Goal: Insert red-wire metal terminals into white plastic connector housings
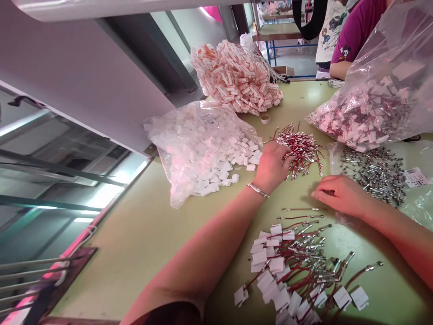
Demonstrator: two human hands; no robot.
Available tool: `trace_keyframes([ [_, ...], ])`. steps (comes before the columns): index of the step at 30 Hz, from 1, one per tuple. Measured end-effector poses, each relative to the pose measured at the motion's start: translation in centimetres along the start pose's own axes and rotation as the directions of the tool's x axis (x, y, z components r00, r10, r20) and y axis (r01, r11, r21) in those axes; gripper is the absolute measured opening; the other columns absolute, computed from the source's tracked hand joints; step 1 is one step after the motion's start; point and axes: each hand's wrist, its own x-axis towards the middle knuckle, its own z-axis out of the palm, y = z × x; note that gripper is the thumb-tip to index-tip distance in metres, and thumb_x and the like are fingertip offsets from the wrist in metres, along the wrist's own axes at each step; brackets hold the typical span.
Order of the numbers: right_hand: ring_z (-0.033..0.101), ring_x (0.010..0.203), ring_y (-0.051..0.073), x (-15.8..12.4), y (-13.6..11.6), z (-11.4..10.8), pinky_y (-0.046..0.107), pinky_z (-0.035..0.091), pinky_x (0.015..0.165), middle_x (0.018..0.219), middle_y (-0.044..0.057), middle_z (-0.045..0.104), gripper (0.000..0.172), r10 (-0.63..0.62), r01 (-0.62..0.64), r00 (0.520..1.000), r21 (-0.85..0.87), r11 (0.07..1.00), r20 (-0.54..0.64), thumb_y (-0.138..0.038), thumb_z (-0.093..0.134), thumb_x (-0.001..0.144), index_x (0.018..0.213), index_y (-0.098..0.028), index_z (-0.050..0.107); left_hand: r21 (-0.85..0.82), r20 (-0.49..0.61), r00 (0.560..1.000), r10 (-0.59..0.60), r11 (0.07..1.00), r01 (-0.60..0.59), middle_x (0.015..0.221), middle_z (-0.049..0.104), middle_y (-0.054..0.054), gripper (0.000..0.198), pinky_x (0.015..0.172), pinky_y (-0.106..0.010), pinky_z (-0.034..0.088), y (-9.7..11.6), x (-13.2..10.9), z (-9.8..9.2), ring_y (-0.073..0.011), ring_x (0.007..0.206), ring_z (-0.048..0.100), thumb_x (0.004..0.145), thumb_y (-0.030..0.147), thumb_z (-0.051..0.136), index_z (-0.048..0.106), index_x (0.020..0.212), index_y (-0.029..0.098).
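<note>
My left hand [272, 166], with a bracelet at its wrist, reaches into a heap of short red wires [302, 151] with metal terminals. Its fingers are closed at the heap's near left edge and look to be on a red wire, though the tips are partly hidden. My right hand [340, 194] rests on the table to the right, thumb and fingers drawn together, with nothing visible in them. Between my forearms lie two single red wires [300, 209] side by side. Nearer me is a bunch of wires with white plastic housings [270, 284] and metal-capped glass fuses [343, 266].
A clear bag spills white housings [223, 174] at left. Behind it stands a large pile of pinkish-white plastic parts [237, 81], near a tape roll [265, 119]. Loose fuses [379, 174] and a filled plastic bag [368, 108] lie right. A person in a purple sleeve [358, 34] is opposite.
</note>
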Motion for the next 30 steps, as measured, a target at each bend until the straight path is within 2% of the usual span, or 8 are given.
trace_keyframes([
  [4, 0.044, 0.056, 0.012, -0.1, 0.9, -1.0, 0.028, 0.032, 0.056, 0.057, -0.001, 0.048, 0.042, 0.007, -0.019, 0.974, -0.054, 0.998, -0.224, -0.039, 0.046, 0.092, 0.055, -0.020, 0.048, 0.145, 0.134, 0.985, 0.113, 0.981, -0.132, 0.087, 0.059, -0.009, 0.015, 0.075, -0.038, 0.046, -0.6, -0.3, 1.0, -0.0237, 0.086, 0.052, 0.085, 0.019, 0.055, 0.065, 0.074, 0.016],
  [8, 0.044, 0.056, 0.012, -0.1, 2.1, -1.9, 0.028, 0.033, 0.057, 0.058, -0.001, 0.048, 0.038, 0.003, -0.046, 0.959, -0.145, 0.988, -0.284, -0.036, 0.046, 0.091, 0.056, -0.021, 0.048, 0.072, -0.049, 0.983, 0.175, 0.983, -0.171, 0.091, 0.059, -0.010, 0.015, 0.078, -0.037, 0.046, 0.3, -0.3, 0.3, -0.0219, 0.087, 0.052, 0.083, 0.014, 0.052, 0.063, 0.072, 0.015],
  [13, 0.048, 0.057, 0.013, 0.0, 2.2, -2.0, 0.029, 0.036, 0.058, 0.060, 0.000, 0.054, 0.036, -0.011, -0.053, 0.952, -0.200, 0.978, -0.306, -0.033, 0.047, 0.091, 0.058, -0.021, 0.053, -0.217, -0.152, 0.988, -0.040, 0.976, 0.006, 0.075, 0.060, -0.004, 0.009, 0.066, -0.029, 0.046, 0.9, 0.3, -1.0, -0.0147, 0.071, 0.055, 0.084, 0.013, 0.051, 0.057, 0.079, 0.016],
  [16, 0.056, 0.066, 0.015, 0.1, 1.8, -1.7, 0.029, 0.042, 0.064, 0.071, 0.002, 0.064, 0.022, -0.053, -0.011, 0.931, -0.172, 0.985, -0.361, -0.028, 0.049, 0.090, 0.075, -0.020, 0.064, -0.351, -0.078, 0.995, -0.057, 0.936, 0.026, 0.070, 0.062, -0.001, 0.007, 0.060, -0.025, 0.045, 1.5, 0.0, -1.2, -0.0115, 0.063, 0.056, 0.086, 0.015, 0.051, 0.058, 0.084, 0.016],
  [19, 0.058, 0.066, 0.015, 0.2, 1.4, -1.3, 0.030, 0.045, 0.066, 0.083, 0.005, 0.068, 0.026, -0.071, 0.010, 0.897, -0.140, 0.990, -0.436, -0.026, 0.053, 0.087, 0.109, -0.017, 0.063, -0.327, -0.023, 0.992, 0.121, 0.937, -0.122, 0.073, 0.064, -0.001, 0.007, 0.064, -0.026, 0.046, 3.1, -0.9, -1.3, -0.0120, 0.067, 0.058, 0.085, 0.015, 0.053, 0.060, 0.085, 0.017],
  [21, 0.059, 0.065, 0.016, 0.2, 1.2, -1.0, 0.031, 0.046, 0.066, 0.085, 0.006, 0.068, 0.033, -0.093, 0.035, 0.906, -0.146, 0.989, -0.414, -0.026, 0.054, 0.087, 0.117, -0.016, 0.060, -0.327, 0.008, 0.968, 0.249, 0.916, -0.233, 0.075, 0.064, -0.002, 0.007, 0.065, -0.025, 0.046, 4.3, -1.6, -1.5, -0.0120, 0.069, 0.058, 0.085, 0.014, 0.054, 0.060, 0.084, 0.017],
  [24, 0.061, 0.070, 0.017, 0.2, 0.8, -0.2, 0.031, 0.046, 0.066, 0.080, 0.007, 0.068, 0.023, -0.128, 0.087, 0.939, -0.141, 0.986, -0.319, -0.026, 0.049, 0.090, 0.100, -0.017, 0.067, -0.394, 0.017, 0.945, 0.326, 0.871, -0.293, 0.072, 0.061, -0.001, 0.007, 0.062, -0.025, 0.045, 5.8, -2.3, -1.9, -0.0118, 0.067, 0.056, 0.086, 0.013, 0.051, 0.057, 0.084, 0.017],
  [30, 0.057, 0.059, 0.013, -0.2, -1.4, 1.5, 0.026, 0.042, 0.058, 0.066, 0.004, 0.064, 0.035, -0.025, 0.033, 0.992, 0.063, 0.997, -0.121, -0.029, 0.040, 0.095, 0.075, -0.016, 0.066, -0.773, 0.069, 0.964, 0.257, 0.624, -0.111, 0.088, 0.064, -0.006, 0.013, 0.073, -0.030, 0.050, 6.4, -2.7, -2.4, -0.0146, 0.082, 0.059, 0.091, 0.029, 0.052, 0.054, 0.083, 0.019],
])
